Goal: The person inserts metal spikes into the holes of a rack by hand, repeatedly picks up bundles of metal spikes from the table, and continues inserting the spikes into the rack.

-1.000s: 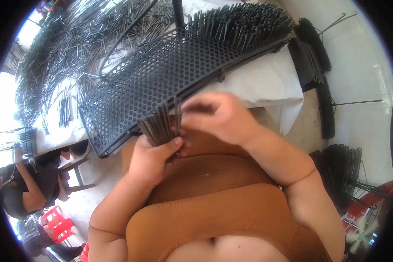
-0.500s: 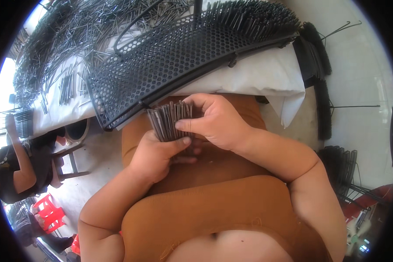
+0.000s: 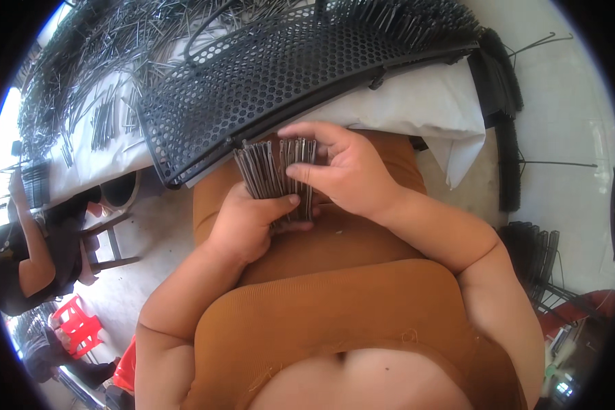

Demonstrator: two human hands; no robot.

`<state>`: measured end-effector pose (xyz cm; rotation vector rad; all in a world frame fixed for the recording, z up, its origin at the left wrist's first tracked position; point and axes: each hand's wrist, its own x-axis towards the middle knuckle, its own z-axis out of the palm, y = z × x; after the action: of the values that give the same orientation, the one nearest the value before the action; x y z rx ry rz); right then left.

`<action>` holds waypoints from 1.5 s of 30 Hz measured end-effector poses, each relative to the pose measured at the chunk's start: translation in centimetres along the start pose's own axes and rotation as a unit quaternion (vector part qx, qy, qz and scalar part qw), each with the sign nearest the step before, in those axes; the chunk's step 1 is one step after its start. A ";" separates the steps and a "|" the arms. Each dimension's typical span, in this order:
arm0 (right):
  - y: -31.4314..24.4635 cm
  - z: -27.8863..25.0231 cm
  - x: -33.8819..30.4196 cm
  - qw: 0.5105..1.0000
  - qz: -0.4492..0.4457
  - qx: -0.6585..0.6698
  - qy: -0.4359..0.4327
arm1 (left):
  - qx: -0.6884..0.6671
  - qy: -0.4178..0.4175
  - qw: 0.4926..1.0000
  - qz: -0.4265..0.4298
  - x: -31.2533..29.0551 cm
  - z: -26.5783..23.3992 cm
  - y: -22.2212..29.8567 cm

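My left hand (image 3: 242, 222) is closed round the lower part of a bundle of thin dark strips (image 3: 258, 171), its thumb across the front. The strips stand roughly upright, fanned at the top, with a narrow gap between a left and a right group. At the right group is my right hand (image 3: 345, 167), its thumb against the front of the strips and its index finger curled above their tops. Its other fingers are partly hidden. Just beyond the bundle lies a black panel (image 3: 253, 96) full of honeycomb holes, its far right end packed with standing dark strips (image 3: 417, 24).
Loose dark strips (image 3: 116, 41) are heaped at the far left on the white-covered table (image 3: 417, 109). Black brush-like pieces with wire rods (image 3: 509, 164) stand along the right. Another person (image 3: 34, 253) sits at the left, near a red plastic chair (image 3: 80, 326).
Both hands and the bundle have shifted slightly up and right. A gap has opened between the strips at the top, and the right group stands a little apart.
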<state>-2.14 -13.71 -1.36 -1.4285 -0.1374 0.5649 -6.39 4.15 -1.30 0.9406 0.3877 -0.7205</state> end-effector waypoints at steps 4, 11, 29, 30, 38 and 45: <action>0.2 0.1 -0.1 1.000 -0.009 -0.002 0.008 | 0.027 -0.017 0.999 0.003 0.3 -0.8 -0.3; 0.1 -0.1 -0.4 0.986 -0.090 -0.135 0.021 | 0.053 -0.023 0.998 -0.019 0.2 -0.6 -0.1; 0.8 -0.5 -0.9 0.998 0.011 -0.062 0.005 | 0.114 0.022 0.993 0.023 0.1 0.1 -1.1; 0.8 -0.6 -0.9 0.998 0.010 -0.063 0.005 | 0.122 0.028 0.992 0.027 0.2 0.1 -1.2; 1.5 -0.9 -0.2 0.988 -0.086 -0.114 0.054 | 0.107 0.066 0.992 0.022 0.6 0.2 -1.2; 1.5 -1.0 0.0 0.997 0.020 -0.070 -0.010 | 0.110 0.070 0.991 0.029 0.7 -0.1 -1.4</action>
<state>-2.15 -14.54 -2.92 -1.5650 -0.1671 0.6125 -6.91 3.43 -2.63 1.2096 0.4076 -0.6547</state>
